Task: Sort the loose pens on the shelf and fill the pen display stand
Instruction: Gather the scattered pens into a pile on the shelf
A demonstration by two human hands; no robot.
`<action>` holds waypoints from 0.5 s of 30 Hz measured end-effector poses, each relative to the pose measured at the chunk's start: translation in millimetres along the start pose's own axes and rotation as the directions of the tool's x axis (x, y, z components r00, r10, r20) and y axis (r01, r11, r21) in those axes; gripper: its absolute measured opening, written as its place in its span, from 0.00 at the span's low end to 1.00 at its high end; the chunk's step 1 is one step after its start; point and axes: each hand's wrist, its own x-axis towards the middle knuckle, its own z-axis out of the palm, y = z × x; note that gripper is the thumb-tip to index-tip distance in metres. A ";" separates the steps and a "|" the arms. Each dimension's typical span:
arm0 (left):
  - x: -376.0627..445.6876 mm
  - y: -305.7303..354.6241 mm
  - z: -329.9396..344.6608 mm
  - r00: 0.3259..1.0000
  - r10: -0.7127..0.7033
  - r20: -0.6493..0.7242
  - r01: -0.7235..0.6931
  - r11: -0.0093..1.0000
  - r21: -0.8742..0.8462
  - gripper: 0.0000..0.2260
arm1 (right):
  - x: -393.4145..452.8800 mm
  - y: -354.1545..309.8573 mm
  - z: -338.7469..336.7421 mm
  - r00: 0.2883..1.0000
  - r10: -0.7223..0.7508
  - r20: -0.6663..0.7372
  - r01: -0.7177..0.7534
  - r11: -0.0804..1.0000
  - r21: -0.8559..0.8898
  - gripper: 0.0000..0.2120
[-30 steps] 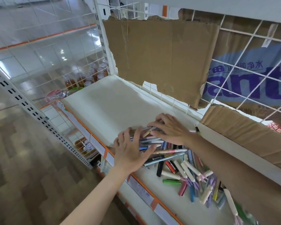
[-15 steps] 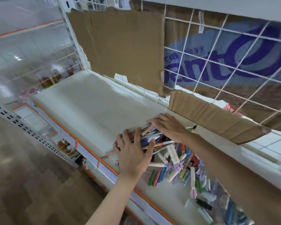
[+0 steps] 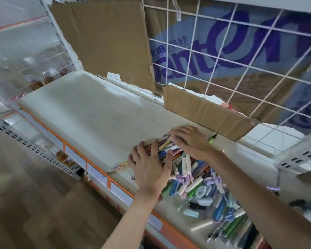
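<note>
Both hands rest flat, fingers spread wide, on the loose pens (image 3: 171,150) heaped along the shelf (image 3: 90,112) front edge: left hand (image 3: 149,168) nearer, right hand (image 3: 188,139) behind. Cup the bundle gently, keeping barrels parallel.

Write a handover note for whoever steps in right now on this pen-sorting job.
Left hand: fingers spread flat, pressing on the near side of the pen pile.
Right hand: flat on the far side of the same pile, fingers extended over the pens.
The pens lie loose and mixed on the shelf, spreading to the right; one yellow marker lies apart behind the right hand.
Done: nothing visibly sorted.
Left: sort everything; no display stand is in view, so find it first.
</note>
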 end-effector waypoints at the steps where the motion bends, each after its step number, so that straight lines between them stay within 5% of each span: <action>1: -3.5 4.0 0.8 1.000 -0.001 -0.001 0.001 1.000 -0.005 0.27 | -5.0 1.2 -1.6 1.000 0.005 -0.006 -0.005 1.000 0.003 0.24; 15: -52.0 57.3 11.9 0.999 0.030 -0.010 -0.031 0.998 -0.051 0.23 | -82.0 27.7 -5.9 0.983 0.119 -0.143 -0.106 0.990 0.097 0.20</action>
